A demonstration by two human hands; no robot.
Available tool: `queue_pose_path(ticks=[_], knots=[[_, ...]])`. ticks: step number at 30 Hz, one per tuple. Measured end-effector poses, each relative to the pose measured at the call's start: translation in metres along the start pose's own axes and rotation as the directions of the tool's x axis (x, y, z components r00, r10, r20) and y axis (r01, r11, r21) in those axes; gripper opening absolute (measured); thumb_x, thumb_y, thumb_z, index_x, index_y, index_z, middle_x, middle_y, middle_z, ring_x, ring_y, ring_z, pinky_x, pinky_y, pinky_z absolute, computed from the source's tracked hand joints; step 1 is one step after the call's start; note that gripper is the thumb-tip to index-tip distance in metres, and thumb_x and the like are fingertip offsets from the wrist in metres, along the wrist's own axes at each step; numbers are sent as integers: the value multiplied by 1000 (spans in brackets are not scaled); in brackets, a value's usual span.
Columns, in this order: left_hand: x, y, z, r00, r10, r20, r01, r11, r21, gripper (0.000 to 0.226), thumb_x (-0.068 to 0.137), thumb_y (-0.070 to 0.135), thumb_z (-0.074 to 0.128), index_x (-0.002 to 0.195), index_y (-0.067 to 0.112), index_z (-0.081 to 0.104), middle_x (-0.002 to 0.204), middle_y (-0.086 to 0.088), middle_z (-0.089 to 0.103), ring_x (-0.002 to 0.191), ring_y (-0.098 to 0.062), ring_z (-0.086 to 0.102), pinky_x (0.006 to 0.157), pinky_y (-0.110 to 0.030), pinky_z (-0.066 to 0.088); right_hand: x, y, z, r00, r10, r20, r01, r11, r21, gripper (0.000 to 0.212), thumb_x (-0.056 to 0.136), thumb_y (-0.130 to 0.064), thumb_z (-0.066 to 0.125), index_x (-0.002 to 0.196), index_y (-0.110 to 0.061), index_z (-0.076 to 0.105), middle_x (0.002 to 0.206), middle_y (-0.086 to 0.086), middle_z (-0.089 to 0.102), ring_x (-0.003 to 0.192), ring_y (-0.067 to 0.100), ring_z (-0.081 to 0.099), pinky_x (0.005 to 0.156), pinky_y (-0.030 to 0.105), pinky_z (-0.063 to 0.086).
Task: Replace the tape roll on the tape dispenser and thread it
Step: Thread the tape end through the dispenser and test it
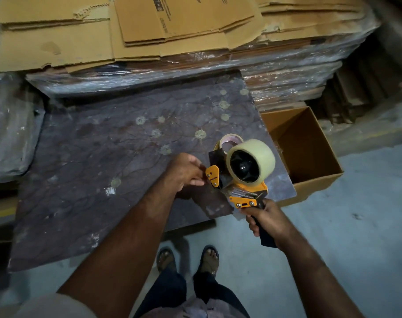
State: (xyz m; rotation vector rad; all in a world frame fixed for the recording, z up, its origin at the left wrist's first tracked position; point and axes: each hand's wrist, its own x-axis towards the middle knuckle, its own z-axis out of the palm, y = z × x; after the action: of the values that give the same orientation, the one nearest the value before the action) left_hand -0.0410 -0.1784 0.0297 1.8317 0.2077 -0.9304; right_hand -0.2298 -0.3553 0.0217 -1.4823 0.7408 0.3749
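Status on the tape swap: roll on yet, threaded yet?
Done: a full clear tape roll sits on the hub of the orange tape dispenser. In hand: the right hand grips the handle, and the left hand has its fingers at the front guide flap. Left: threading; no tape strip is visible across the front. A near-empty roll sits behind.

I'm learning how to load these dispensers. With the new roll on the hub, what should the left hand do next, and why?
Probably find the tape's free end and pull it toward the yellow guard. The tape roll sits on the tape dispenser, the right hand holds its handle, and the left hand fingers hover beside the guard.
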Motion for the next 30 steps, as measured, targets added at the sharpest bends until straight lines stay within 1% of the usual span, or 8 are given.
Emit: queue_pose_path(ticks=[3, 6, 10, 12, 16, 23, 26, 30], knots=[[24, 3, 10, 992, 130, 7, -126, 949, 287, 21, 87, -14, 57, 91, 4, 67, 76, -12, 66, 58, -16, 65, 49, -22, 57, 5, 17, 9, 987, -31, -158, 12, 992, -125, 24, 85, -21, 74, 75, -4, 60, 54, 10, 49, 44, 19, 45, 44, 31, 38], [49, 7, 19, 955, 295, -17, -241, 811, 533, 21, 88, 1, 63, 76, 16, 70, 64, 6, 65, 58, -9, 61, 46, -14, 43, 6, 39, 15, 941, -95, -326, -26, 936, -350, 43, 79, -50, 75, 70, -10, 64, 54, 8, 60, 53, 26, 60, 50, 34, 49], [77, -5, 36, 925, 369, 90, -352, 744, 567, 19, 78, 20, 84, 69, 16, 68, 61, 6, 63, 56, -4, 55, 54, -15, 40, -4, 73, 17, 890, -108, -442, -132, 868, -478, 34, 83, -43, 75, 72, -16, 58, 61, 0, 58, 68, 30, 59, 62, 32, 45], [85, -16, 51, 911, 391, 134, -392, 713, 582, 23, 77, 26, 85, 66, 18, 66, 61, 8, 61, 56, -3, 55, 53, -12, 39, -12, 88, 18, 866, -99, -491, -170, 864, -473, 31, 83, -39, 75, 74, -13, 61, 62, 2, 61, 65, 29, 61, 60, 34, 47], [99, -33, 74, 917, 378, 130, -384, 742, 550, 27, 78, 26, 82, 62, 22, 61, 63, 7, 66, 67, -15, 69, 62, -25, 54, -24, 111, 17, 834, -81, -546, -230, 848, -478, 25, 81, -25, 74, 66, -15, 57, 52, -2, 53, 52, 19, 51, 52, 32, 41], [107, -32, 88, 882, 446, 154, -441, 661, 608, 31, 79, 37, 76, 61, 23, 55, 72, 0, 70, 70, -22, 66, 63, -30, 54, -17, 114, 2, 817, -68, -573, -235, 868, -438, 37, 83, -50, 72, 68, -19, 57, 60, 2, 60, 65, 29, 60, 57, 30, 41], [115, -29, 89, 876, 459, 148, -430, 604, 671, 33, 82, 40, 74, 62, 23, 55, 79, -3, 72, 73, -24, 65, 65, -35, 56, -7, 110, -5, 823, -73, -563, -230, 863, -449, 37, 83, -46, 72, 69, -15, 58, 62, 6, 63, 66, 30, 61, 57, 33, 45], [112, -33, 91, 835, 516, 193, -481, 514, 710, 27, 84, 39, 73, 76, 22, 54, 94, -4, 64, 82, -27, 61, 68, -40, 51, 2, 110, -8, 840, -63, -539, -245, 843, -479, 36, 83, -43, 71, 73, -11, 61, 64, 6, 65, 72, 32, 63, 61, 35, 50]])
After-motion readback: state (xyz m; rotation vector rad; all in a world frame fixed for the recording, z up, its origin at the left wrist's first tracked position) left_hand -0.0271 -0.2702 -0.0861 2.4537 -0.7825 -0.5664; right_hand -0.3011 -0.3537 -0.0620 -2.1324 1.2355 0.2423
